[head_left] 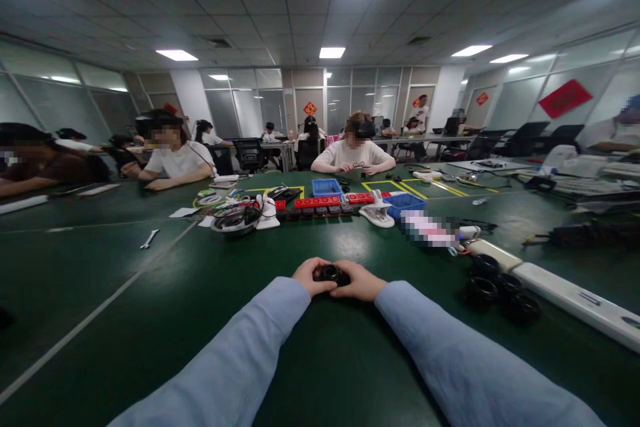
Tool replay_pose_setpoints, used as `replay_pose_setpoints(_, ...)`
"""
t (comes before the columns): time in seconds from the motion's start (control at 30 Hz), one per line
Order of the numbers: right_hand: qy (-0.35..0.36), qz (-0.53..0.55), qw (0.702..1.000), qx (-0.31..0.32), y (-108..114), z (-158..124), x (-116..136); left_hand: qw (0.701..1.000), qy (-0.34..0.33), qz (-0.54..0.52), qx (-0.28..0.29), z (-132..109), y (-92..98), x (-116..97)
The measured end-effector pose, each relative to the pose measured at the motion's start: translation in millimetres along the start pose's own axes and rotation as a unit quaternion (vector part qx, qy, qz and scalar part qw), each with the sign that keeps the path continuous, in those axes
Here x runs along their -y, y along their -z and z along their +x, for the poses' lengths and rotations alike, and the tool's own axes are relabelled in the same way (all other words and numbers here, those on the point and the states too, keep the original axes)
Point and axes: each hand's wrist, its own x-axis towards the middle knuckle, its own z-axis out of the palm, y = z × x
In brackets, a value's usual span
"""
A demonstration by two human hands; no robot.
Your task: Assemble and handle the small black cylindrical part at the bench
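Head view: left hand (310,277) and right hand (361,280) curl round opposite sides of black cylindrical part (330,272), between them. Even, light grip suits; keep upward opening uncovered. Similar black parts (481,290) lie on table (150,333), right of right hand.

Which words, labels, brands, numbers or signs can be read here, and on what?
No text is readable.
Red diamond-shaped signs on the beige back wall: too small.
Red slanted sheet on the right glass wall: too blurred.
Row of red-and-black blocks: marks too small.
Standing person's white shirt: mark too small.
Long white plastic device: dark marks, illegible.
Black round part between left hand and right hand: no lettering visible.
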Motion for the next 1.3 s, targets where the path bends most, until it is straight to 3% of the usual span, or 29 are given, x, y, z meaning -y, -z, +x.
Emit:
replay_pose_setpoints(0.07,0.010,0.056,0.997,0.057,5,1,-4,1.000,-0.006,-0.006,0.028,0,3.0,2)
replay_pose_setpoints(0.13,0.014,0.081,0.994,0.076,6,2,-7,0.999,-0.007,-0.009,0.040,0,4.5,2)
replay_pose_setpoints(0.47,0.020,-0.008,0.999,0.050,5,4,-6,0.999,-0.014,-0.016,0.049,-1,6.5,-4)
replay_pose_setpoints(0.67,0.029,-0.018,0.998,0.047,6,4,-5,0.999,-0.007,-0.019,0.042,-2,5.2,-4)
replay_pose_setpoints(0.83,-0.005,0.008,0.999,0.033,1,3,-8,0.999,-0.001,-0.028,0.036,-2,5.0,-5)
replay_pose_setpoints(0.97,-0.060,-0.021,0.998,-0.009,-7,4,-6,0.999,0.022,0.022,-0.025,-4,-1.6,-12)
replay_pose_setpoints(1.13,-0.148,-0.185,0.963,-0.129,-20,10,10,0.965,0.063,0.166,-0.191,-5,-16.6,-28)
replay_pose_setpoints(1.2,-0.170,-0.226,0.948,-0.144,-22,10,15,0.959,0.062,0.184,-0.206,-4,-18.7,-30)
replay_pose_setpoints(1.3,-0.164,-0.229,0.949,-0.143,-20,7,17,0.971,0.035,0.158,-0.177,-4,-15.3,-27)
